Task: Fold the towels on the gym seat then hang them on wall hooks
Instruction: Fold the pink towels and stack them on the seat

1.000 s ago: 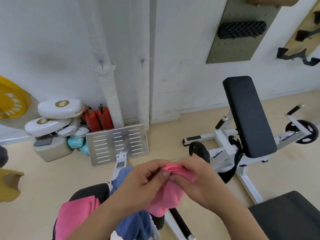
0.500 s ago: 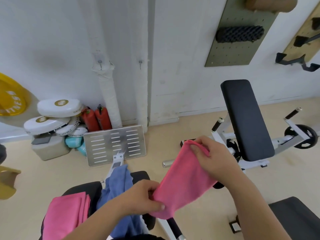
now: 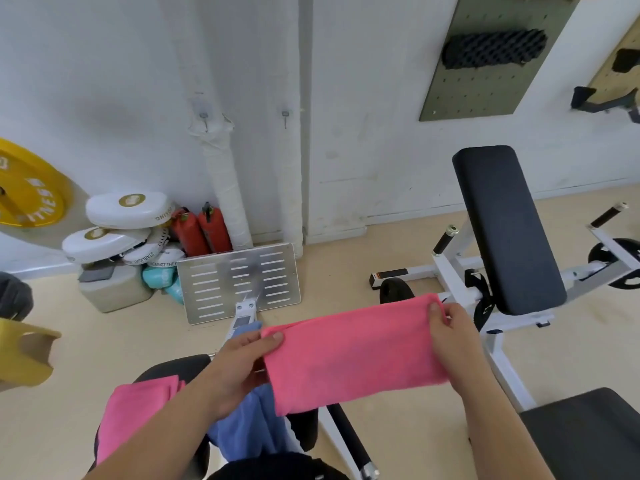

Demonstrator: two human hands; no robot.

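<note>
1. You hold the pink towel point(image 3: 353, 351) up in the air, stretched flat between your two hands, above the gym seat point(image 3: 162, 370). It can slip, because each hand only pinches one top corner. If one pinch lets go, that side may drop and the fold may come undone.
2. The bottom edge hangs loose. It can sag or twist if you pull unevenly, and then the next fold may come out crooked.
3. The blue towel point(image 3: 249, 424) lies in a loose heap on the seat just under your hands, and another pink towel point(image 3: 138, 410) lies folded beside it. If you lower the held towel there, it may land on the heap and get messy.
4. The wall hooks point(image 3: 204, 116) are well apart from you and bare.
5. Your left hand point(image 3: 242, 362) reaches forward, thumb on top, fingers closed on the left corner.
6. Your right hand point(image 3: 450, 327) is a bit higher, thumb and fingers closed on the right corner.
</note>
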